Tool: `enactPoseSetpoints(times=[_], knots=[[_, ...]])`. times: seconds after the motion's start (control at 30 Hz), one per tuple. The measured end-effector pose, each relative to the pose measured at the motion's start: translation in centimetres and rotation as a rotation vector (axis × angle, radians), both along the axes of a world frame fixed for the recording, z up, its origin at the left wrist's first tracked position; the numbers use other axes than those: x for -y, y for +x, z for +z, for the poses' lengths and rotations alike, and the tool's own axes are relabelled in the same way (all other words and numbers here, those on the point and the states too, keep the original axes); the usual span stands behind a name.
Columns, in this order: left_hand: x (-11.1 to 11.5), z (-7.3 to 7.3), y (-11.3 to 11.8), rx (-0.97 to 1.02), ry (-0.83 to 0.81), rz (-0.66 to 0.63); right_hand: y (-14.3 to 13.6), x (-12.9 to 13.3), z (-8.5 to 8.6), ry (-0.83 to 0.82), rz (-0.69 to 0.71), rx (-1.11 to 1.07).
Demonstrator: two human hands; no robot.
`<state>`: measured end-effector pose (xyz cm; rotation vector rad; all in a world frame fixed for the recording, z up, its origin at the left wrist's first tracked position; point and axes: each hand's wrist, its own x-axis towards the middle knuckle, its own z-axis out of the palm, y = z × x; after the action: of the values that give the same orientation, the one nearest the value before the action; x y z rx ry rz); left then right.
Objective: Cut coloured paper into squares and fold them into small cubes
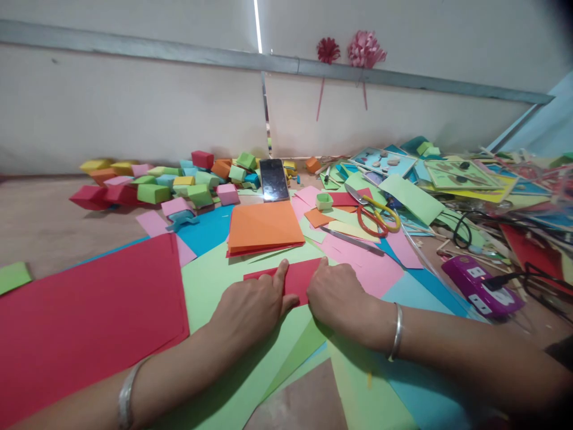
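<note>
A folded strip of red paper [298, 276] lies on light green sheets [210, 280] in front of me. My left hand [250, 304] rests over its left part, with the index finger and thumb spread and pressing on the paper. At the strip's right end, my right hand [338, 292] has its fingers curled in against the paper, the index fingertip at the upper edge. What lies under the right palm is hidden. Just beyond the strip sits a stack of orange paper [266, 226].
A large red sheet [89, 316] covers the left. Paper boxes [199, 194] are heaped behind, beside a phone [274, 180]. To the right are scissors [378, 215], a metal blade [353, 240] and a purple power strip [481, 286] with black cables. Paper flowers [367, 49] hang on the wall.
</note>
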<state>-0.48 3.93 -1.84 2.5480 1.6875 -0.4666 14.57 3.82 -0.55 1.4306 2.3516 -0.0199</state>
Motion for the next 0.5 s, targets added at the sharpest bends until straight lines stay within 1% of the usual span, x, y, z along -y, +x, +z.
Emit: enactPoseSetpoints(times=[0.17, 0.3, 0.4, 0.5], knots=[[0.7, 0.2, -0.9, -0.083, 0.013, 0.116, 0.2, 0.1, -0.1, 0.014, 0.025, -0.018], [1.5, 0.7, -2.0, -0.189, 0.04, 0.163, 0.1, 0.1, 0.3, -0.021, 0.013, -0.011], [1.7, 1.4, -2.7, -0.23, 0.102, 0.14, 0.0, 0.0, 0.4, -0.04, 0.003, -0.01], [1.3, 1.6, -2.9, -0.154, 0.266, 0.023, 0.0, -0.1, 0.1, -0.023, 0.012, -0.01]])
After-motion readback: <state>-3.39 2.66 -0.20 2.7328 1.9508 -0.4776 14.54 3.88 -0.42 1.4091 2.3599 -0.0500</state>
